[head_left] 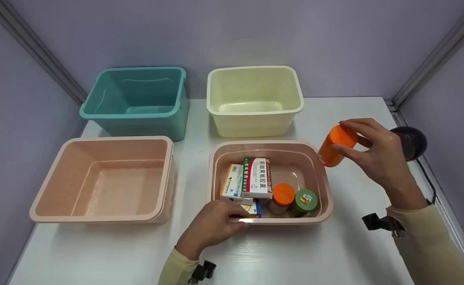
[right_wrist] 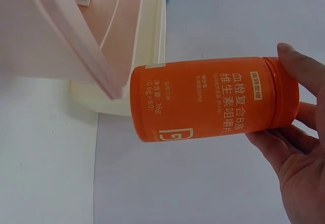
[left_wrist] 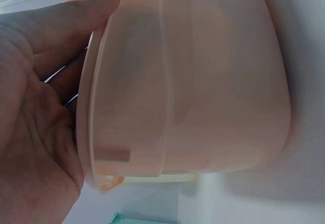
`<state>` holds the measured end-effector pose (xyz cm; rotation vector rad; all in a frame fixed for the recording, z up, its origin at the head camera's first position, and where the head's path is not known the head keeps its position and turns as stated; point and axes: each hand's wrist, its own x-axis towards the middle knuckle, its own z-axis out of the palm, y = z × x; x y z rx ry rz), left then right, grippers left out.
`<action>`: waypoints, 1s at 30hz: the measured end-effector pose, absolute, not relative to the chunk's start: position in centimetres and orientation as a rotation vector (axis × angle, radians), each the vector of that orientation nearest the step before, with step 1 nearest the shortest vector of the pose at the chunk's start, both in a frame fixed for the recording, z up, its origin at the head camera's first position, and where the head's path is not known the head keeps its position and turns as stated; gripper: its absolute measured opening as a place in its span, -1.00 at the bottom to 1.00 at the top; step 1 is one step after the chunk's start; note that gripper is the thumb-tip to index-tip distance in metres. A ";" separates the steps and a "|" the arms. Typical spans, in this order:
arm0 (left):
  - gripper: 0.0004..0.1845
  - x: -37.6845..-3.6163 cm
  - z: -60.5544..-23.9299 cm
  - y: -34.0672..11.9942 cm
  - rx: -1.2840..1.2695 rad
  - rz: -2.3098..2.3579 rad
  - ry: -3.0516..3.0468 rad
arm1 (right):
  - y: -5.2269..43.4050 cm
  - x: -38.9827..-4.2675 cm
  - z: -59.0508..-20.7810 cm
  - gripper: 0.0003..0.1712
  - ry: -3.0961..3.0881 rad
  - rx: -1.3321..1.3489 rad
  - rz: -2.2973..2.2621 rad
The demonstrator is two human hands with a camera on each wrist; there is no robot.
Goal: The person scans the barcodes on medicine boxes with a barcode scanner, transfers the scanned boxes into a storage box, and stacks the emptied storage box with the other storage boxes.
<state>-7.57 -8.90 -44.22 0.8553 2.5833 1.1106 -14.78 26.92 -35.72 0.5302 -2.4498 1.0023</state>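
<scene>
- The right hand [head_left: 380,152] is pinching an orange bottle [head_left: 336,146] by its cap.
- The bottle is leaning near the rim of the loaded pink tub [head_left: 287,221], at two o'clock (contact cannot be told).
- The left hand [head_left: 214,222] is gripping that rim at seven o'clock.
- Inside, medicine boxes [head_left: 256,178] are lying toward nine o'clock; a green-lidded jar [head_left: 305,200] is sitting at four.

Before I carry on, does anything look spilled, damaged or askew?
Nothing looks spilled or damaged. Only the medicine boxes look untidy: in the right-hand pink bin, they overlap at differing angles instead of stacking squarely.
</scene>
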 end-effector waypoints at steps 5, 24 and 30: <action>-0.88 -7.6 -44.2 -8.9 0.876 1.098 2.595 | 27.0 -14.8 -35.5 -0.44 -2.430 0.496 1.038; -0.89 -7.5 -44.3 -8.9 0.876 1.108 2.607 | 29.3 -15.4 -35.1 -0.49 -2.482 0.380 0.982; -0.89 -7.5 -44.2 -8.9 0.868 1.107 2.604 | 30.6 -15.5 -35.4 -0.47 -2.581 0.227 0.984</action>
